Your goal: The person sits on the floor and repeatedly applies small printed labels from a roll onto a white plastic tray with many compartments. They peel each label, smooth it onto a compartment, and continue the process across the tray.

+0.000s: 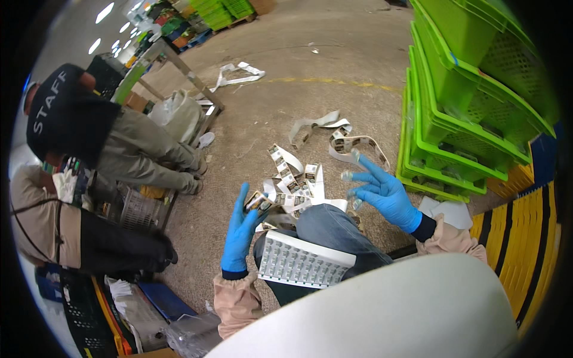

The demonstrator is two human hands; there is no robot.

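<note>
My left hand (240,235), in a blue glove, holds a small roll of printed labels (257,202) between thumb and fingers; the fingers partly hide it. My right hand (388,197), also gloved in blue, hovers to the right of my knee with its fingers spread. Small pale pieces that look like stickers cling to its fingertips. Across my lap lies a white sheet of small labels (306,262) in rows. Beyond my knees, a tangle of printed label strips and white backing paper (295,190) is heaped on the floor.
Stacked green plastic crates (465,116) rise at the right, near yellow-and-black slats (519,255). A large smooth white surface (380,308) fills the foreground. Two people stand at the left beside a grey basket (141,208). More backing strip (239,75) lies farther off.
</note>
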